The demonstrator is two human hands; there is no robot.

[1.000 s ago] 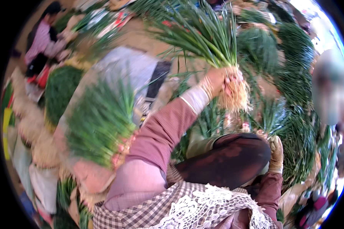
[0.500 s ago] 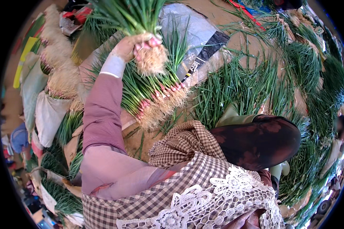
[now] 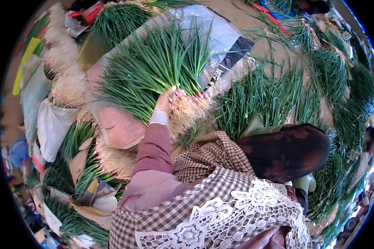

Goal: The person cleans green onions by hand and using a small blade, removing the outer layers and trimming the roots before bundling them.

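Note:
My left hand [image 3: 165, 101] is closed round the base of a bunch of spring onions [image 3: 164, 62] with pinkish bulbs. Pale, stringy roots [image 3: 189, 114] hang below the fingers, and the long green leaves fan out away from me. The bunch rests among others like it on a plastic sheet [image 3: 126, 128], so where one bunch ends and another starts is hard to make out. Beyond my bent leg, a scrap of maroon sleeve [image 3: 291, 193] shows, but my right hand is hidden.
Loose green leaves [image 3: 266, 95] cover the ground right of the sheet. Stacked bunches with pale roots [image 3: 68, 83] line the left side, beside whitish sacks [image 3: 54, 128]. More greens [image 3: 345, 91] are heaped at the far right. A pale green boot [image 3: 253, 124] stands near the leaves.
My left hand has come down and nearer with the raised bunch, which now lies among the others on the sheet. More of the sheet's pinkish near corner shows.

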